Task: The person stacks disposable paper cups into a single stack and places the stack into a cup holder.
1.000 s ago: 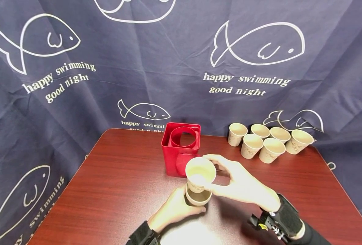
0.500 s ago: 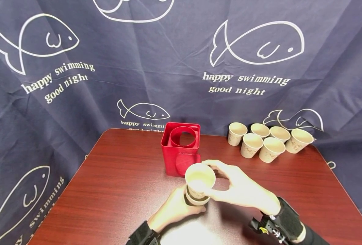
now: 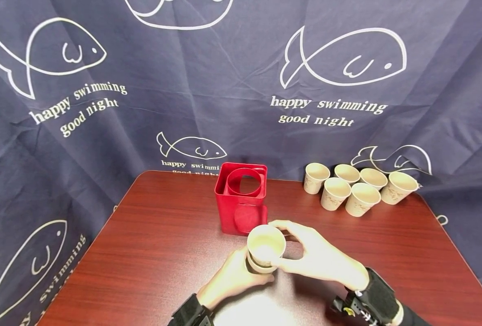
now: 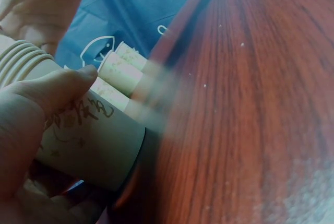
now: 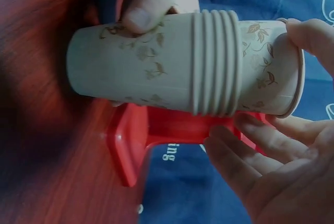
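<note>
A stack of beige paper cups (image 3: pixel 261 262) with a leaf print stands on the dark red table (image 3: pixel 155 253) in front of a red square cup holder (image 3: pixel 241 199). My left hand (image 3: pixel 233 277) grips the lower part of the stack (image 5: pixel 151 67), thumb across its side (image 4: pixel 88 140). My right hand (image 3: pixel 318 259) holds the top cup (image 3: pixel 266 244) by its rim, fingers curled round it. In the right wrist view the top cup (image 5: pixel 266 72) sits deep in the stack, above several stacked rims.
Several loose paper cups (image 3: pixel 353 189) stand upright in a cluster at the table's back right, also seen in the left wrist view (image 4: pixel 122 70). A navy cloth with white fish drawings (image 3: pixel 339 81) hangs behind and around the table. The red holder (image 5: pixel 172 135) is just behind the stack.
My right hand has lowered the top cup down into the stack held by my left hand. The stack and left hand stayed in place.
</note>
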`<action>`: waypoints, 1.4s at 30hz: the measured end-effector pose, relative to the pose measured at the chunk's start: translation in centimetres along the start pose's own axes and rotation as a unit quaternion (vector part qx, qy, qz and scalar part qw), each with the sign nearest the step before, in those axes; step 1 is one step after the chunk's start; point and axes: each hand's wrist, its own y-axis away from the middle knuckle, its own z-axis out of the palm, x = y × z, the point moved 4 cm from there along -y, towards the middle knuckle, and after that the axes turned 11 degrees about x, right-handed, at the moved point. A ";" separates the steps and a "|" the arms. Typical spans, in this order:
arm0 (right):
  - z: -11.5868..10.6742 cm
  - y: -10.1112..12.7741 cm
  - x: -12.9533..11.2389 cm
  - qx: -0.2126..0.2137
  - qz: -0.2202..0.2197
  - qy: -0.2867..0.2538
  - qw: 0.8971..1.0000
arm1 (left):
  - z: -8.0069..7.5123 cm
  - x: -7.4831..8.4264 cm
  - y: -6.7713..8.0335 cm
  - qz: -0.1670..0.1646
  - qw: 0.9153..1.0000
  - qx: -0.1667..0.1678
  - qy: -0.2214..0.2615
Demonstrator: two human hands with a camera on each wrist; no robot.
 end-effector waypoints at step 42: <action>1.7 0.8 1.7 -0.019 0.035 -0.025 0.999 | 0.1 0.2 0.0 -0.003 1.000 -0.003 -0.001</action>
